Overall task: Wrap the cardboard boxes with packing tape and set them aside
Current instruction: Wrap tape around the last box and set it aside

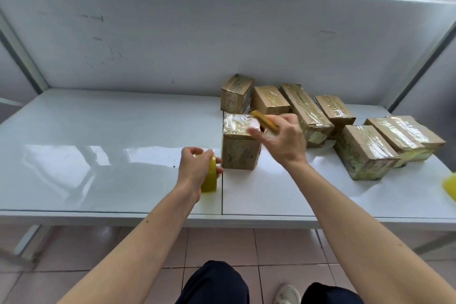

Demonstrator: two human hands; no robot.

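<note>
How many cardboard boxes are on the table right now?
7: one upright box by the hands, four along the back, two at right. None seems hidden.

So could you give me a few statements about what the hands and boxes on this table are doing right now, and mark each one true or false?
1. The left hand grips a yellow tape roll standing on the table. True.
2. The right hand holds nothing. False: its fingers hold a yellow cutter.
3. The upright box nearest the hands has shiny tape across its top. True.
4. The other boxes sit to the left of the upright box. False: the box group lies behind it and to its right.
5. The tape roll rests on top of a box. False: it stands on the table, left of the upright box.
</note>
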